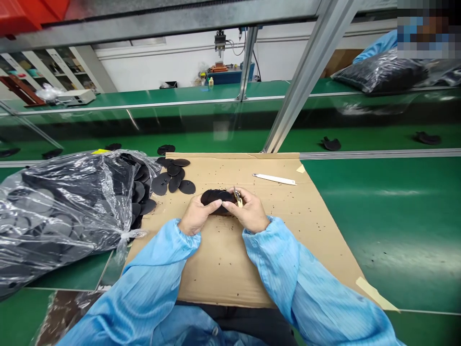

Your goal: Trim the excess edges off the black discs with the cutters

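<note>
Over the cardboard sheet, both hands meet around a black oval piece. My left hand is closed on its left end, thumb along the near edge. My right hand steadies the other end with its thumb. Tucked in the right fingers is a small metal-tipped tool with a pale yellow handle, which looks like nippers. Several loose black oval pieces lie up and to the left. A white, slim blade-like tool rests at the upper right of the cardboard.
A large clear plastic bag full of black ovals slumps at the left. Tiny black scraps dot the cardboard. A metal post rises behind it. Black pieces sit on the green conveyor belt. A blue-sleeved person is at the far right.
</note>
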`<state>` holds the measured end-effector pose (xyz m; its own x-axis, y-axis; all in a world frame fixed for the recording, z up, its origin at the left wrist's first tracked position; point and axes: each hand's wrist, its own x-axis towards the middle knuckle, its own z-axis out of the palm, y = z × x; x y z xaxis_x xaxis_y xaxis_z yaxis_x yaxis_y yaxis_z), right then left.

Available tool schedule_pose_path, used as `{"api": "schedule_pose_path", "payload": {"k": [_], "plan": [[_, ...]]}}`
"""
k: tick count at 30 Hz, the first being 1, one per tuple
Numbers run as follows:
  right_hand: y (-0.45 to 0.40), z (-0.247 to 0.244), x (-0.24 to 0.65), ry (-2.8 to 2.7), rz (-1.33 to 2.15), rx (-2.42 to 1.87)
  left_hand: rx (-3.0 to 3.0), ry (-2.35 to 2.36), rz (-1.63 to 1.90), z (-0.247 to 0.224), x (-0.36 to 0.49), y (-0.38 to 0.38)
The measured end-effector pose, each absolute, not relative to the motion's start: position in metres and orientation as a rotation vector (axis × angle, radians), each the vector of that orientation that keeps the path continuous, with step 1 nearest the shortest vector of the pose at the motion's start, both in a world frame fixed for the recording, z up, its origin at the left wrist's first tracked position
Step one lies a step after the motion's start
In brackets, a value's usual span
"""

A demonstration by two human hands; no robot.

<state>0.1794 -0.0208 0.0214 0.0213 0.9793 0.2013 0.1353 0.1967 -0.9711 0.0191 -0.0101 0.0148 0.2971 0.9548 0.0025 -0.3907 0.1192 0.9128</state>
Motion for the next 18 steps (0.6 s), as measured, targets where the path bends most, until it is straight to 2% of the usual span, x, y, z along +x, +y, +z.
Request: {"api": "schedule_pose_path", "payload": {"k": [6,13,18], "plan": [[-0.0205,0.0285,0.1788,-1.320,1.065,-1.153,1.030,0.762,1.124,0.0110,0.0203,-0.0103],[-0.0179,0.0249,0.1783,-1.346,1.002,-1.188,1.031,0.736,1.121,0.0136,0.0228,-0.0115],[-0.0224,0.0195,0.1773,-1.397,0.997,-1.053,0.747,0.689,1.131,0.0164,0.0228,-0.0082]]}}
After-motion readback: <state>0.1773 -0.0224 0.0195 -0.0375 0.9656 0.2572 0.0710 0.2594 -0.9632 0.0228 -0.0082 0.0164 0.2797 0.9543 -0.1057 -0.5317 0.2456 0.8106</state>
